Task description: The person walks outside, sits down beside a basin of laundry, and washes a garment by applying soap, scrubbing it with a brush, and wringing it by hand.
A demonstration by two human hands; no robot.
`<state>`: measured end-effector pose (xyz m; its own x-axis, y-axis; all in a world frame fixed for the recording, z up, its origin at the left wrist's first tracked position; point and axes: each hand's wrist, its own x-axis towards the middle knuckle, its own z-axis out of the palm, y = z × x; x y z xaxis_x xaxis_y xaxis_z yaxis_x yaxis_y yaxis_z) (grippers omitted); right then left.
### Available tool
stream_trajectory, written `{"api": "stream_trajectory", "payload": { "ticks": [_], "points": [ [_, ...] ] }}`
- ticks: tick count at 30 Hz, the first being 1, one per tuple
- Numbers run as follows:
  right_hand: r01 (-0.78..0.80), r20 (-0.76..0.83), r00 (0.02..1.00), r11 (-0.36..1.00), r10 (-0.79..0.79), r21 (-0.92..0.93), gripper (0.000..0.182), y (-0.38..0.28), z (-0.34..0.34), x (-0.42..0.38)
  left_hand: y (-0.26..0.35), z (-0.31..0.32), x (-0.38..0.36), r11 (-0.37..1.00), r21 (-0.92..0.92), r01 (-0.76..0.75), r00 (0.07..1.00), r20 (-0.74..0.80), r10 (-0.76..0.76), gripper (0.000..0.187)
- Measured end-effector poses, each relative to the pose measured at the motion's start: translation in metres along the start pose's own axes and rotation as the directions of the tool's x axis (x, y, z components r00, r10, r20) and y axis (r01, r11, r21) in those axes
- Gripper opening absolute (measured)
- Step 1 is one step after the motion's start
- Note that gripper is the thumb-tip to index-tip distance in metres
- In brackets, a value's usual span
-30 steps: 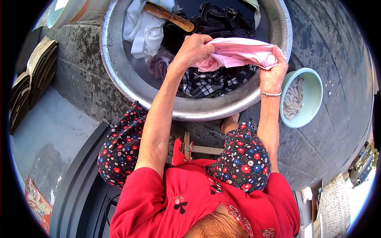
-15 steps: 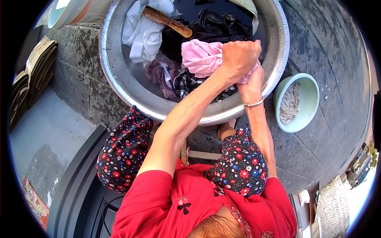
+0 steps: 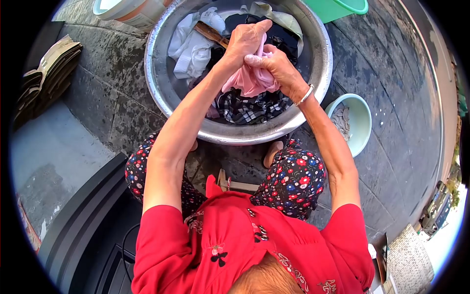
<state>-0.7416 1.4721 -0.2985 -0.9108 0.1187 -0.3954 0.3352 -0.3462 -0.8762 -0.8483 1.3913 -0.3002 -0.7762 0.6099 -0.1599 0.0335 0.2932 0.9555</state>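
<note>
At the far left, a stack of flattened brown cardboard sheets [image 3: 46, 78] lies on the grey stone-paved ground [image 3: 107, 88], well apart from the washing. Further right, at the top edge, a white and orange bucket [image 3: 132, 10] stands just beside a wide, round, shiny metal wash basin [image 3: 161, 93], which rests on the ground in front of the seated person's knees. Inside the basin, toward its left side, lies a crumpled white cloth [image 3: 191, 46] with a brown wooden washing paddle [image 3: 209, 33] slanting across it, and a black-and-white checked cloth [image 3: 247, 109] lies at the near side, under the hands. Above the middle of the basin the left hand [image 3: 247, 39] is closed in a fist around the top of a bunched, wet pink garment [image 3: 249, 81], which hangs down over the checked cloth. Touching it on the right, the right hand [image 3: 271, 63], with a silver bangle [image 3: 304, 95] on the wrist, is clamped on the same pink garment. Right of the basin, near it, a small pale blue plastic bowl [image 3: 361, 122] holds a grey rag [image 3: 341, 120]. A green plastic tub [image 3: 342, 7] shows at the top edge.
</note>
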Motion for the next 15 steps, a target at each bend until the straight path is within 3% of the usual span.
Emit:
{"api": "stream_trajectory", "payload": {
  "ticks": [1,3,4,5,7,8,9,11,12,14,15],
  "points": [
    [0.039,0.044,0.998,0.992,-0.034,-0.124,0.046,-0.017,0.006,-0.001,0.016,-0.019,-0.007,0.983,-0.178,0.047,0.997,0.074,-0.034,0.042],
    [0.044,0.118,0.992,0.996,-0.034,-0.082,0.041,-0.055,0.024,-0.013,0.061,-0.046,-0.019,0.983,-0.184,-0.027,0.997,0.065,0.040,0.048],
    [0.055,0.111,0.993,0.988,-0.039,-0.142,0.029,-0.077,0.035,-0.023,0.091,-0.059,-0.026,0.968,-0.251,0.015,0.963,0.265,0.054,0.046],
    [0.189,0.108,0.980,0.961,-0.170,-0.201,0.028,-0.095,0.043,-0.029,0.126,-0.064,-0.041,0.983,-0.162,-0.091,0.987,0.119,0.111,0.045],
    [0.333,0.091,0.942,0.926,-0.322,-0.175,0.025,-0.138,0.064,-0.049,0.148,-0.088,-0.041,0.897,-0.283,-0.340,0.909,0.144,0.391,0.037],
    [0.400,0.070,0.916,0.909,-0.395,-0.113,0.029,-0.159,0.081,-0.063,0.160,-0.095,-0.047,0.801,-0.484,-0.353,0.868,0.149,0.473,0.030],
    [0.467,0.043,0.884,0.883,-0.465,-0.051,0.034,-0.179,0.096,-0.077,0.181,-0.111,-0.064,0.870,-0.409,-0.276,0.917,0.158,0.365,0.031],
    [0.513,0.045,0.858,0.854,-0.511,-0.085,0.030,-0.195,0.122,-0.085,0.180,-0.142,-0.080,0.757,-0.336,-0.560,0.797,0.029,0.603,0.043],
    [0.520,0.094,0.847,0.852,-0.523,0.053,0.030,-0.203,0.121,-0.084,0.182,-0.149,-0.088,0.752,-0.386,-0.534,0.793,0.078,0.604,0.051],
    [0.590,0.107,0.802,0.807,-0.587,0.005,0.032,-0.221,0.117,-0.095,0.179,-0.155,-0.104,0.747,-0.459,-0.482,0.784,0.155,0.601,0.061],
    [0.630,0.128,0.773,0.776,-0.622,-0.029,0.033,-0.228,0.122,-0.103,0.178,-0.155,-0.118,0.791,-0.382,-0.478,0.826,0.111,0.552,0.066]
  ]
}}
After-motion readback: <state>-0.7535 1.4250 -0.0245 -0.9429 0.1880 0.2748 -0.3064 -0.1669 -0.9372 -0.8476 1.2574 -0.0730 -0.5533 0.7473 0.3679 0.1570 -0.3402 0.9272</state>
